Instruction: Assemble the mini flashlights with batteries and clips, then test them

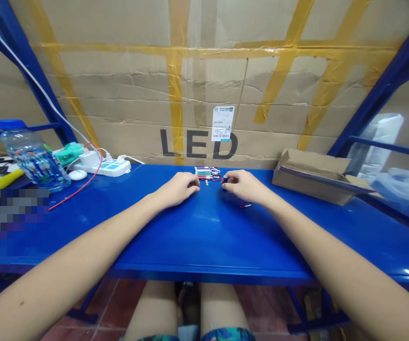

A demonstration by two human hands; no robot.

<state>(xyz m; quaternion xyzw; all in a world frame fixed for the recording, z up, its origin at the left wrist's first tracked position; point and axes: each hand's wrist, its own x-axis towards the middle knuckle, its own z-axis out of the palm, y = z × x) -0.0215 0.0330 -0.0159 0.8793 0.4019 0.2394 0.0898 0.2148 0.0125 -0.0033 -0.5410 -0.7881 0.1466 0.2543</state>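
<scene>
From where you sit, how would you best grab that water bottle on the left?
Wrap a hand around the middle of the water bottle, coming from its right. It stands upright, its round body is wider than the blue cap, and yellow things crowd its left.

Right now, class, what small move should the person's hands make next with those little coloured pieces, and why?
Probably move the left hand across to steady the small blue piece, which the right hand pinches beside the row of coloured pieces. The left hand lies curled on the blue table, close by, with nothing visible in it.
</scene>
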